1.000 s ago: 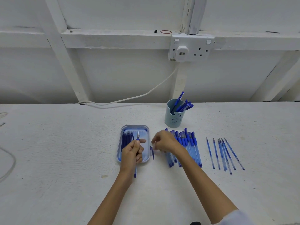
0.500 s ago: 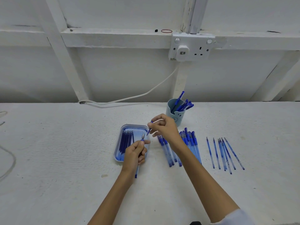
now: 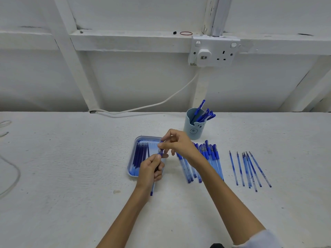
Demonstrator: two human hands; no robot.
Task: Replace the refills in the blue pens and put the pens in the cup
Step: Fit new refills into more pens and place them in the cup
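Table (image 3: pixel 71 176) surface stretches wide to the left of the tray (image 3: pixel 131 169) and toward the person; its far edge meets the wall just behind the cup (image 3: pixel 194 129). To the right the room is tighter, with a row of pens (image 3: pixel 209 154) beside the tray and loose refills (image 3: pixel 249 169) farther out. The left hand (image 3: pixel 149 171), over the tray's near right corner, grips a pen (image 3: pixel 152 191) upright in its curled fingers. The right hand (image 3: pixel 180 143), just above, pinches a small blue part at the pen's top end. Dark refills (image 3: pixel 140 154) lie in the tray's left half.
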